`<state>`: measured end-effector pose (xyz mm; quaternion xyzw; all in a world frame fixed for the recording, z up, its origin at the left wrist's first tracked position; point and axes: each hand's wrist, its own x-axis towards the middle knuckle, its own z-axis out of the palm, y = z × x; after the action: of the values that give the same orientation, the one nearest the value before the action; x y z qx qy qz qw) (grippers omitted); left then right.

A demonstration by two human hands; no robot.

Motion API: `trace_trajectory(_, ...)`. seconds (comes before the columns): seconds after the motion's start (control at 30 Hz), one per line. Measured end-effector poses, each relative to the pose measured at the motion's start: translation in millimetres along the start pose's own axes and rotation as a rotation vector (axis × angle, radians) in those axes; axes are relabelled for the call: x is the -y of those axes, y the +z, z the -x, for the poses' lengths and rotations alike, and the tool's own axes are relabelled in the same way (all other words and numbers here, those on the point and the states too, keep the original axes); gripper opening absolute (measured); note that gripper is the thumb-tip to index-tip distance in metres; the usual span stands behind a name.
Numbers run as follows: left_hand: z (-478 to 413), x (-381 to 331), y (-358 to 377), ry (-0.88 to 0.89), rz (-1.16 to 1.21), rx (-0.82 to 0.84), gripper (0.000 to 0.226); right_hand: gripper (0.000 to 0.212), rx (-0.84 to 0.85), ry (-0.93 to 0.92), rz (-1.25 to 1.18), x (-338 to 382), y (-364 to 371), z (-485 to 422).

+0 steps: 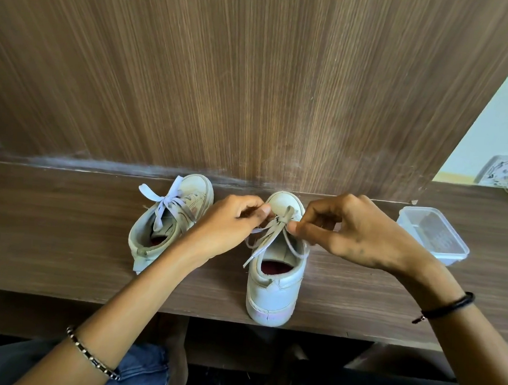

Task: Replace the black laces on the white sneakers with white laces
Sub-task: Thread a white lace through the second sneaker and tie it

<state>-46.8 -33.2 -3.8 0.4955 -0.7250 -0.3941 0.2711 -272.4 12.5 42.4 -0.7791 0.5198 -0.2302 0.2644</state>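
Note:
Two white sneakers stand on a wooden shelf, toes toward the back panel. The left sneaker carries a white lace tied in a bow. The right sneaker sits in front of me with its white lace crossed over the tongue, both ends hanging loose. My left hand pinches one part of that lace on the left. My right hand pinches the other part on the right. No black lace is visible.
A clear plastic container sits on the shelf to the right of the shoes. A tall wooden panel rises directly behind the shoes. The shelf's front edge runs just below the right sneaker's heel. My knees are under it.

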Motion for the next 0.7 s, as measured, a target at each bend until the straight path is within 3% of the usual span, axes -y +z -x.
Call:
trace_trajectory(0.07, 2, -5, 1, -0.035, 0.057, -0.012, 0.023, 0.031, -0.063, 0.012, 0.017, -2, 4, -1)
trace_trajectory(0.2, 4, -11, 1, -0.078, 0.193, -0.023, 0.018, 0.026, -0.253, 0.113, 0.007, -8, 18, -12)
trace_trajectory(0.33, 7, -15, -1, -0.073, 0.243, -0.005, 0.014, 0.026, -0.226, 0.208, -0.242, -10, 29, -20)
trace_trajectory(0.5, 8, -16, -3, -0.059, 0.245, 0.029, 0.012, 0.003, -0.323, 0.246, -0.396, -10, 35, -24)
trace_trajectory(0.7, 7, -14, -5, -0.090, 0.198, 0.021, 0.016, 0.005, -0.429, 0.333, -0.371, -13, 38, -22)
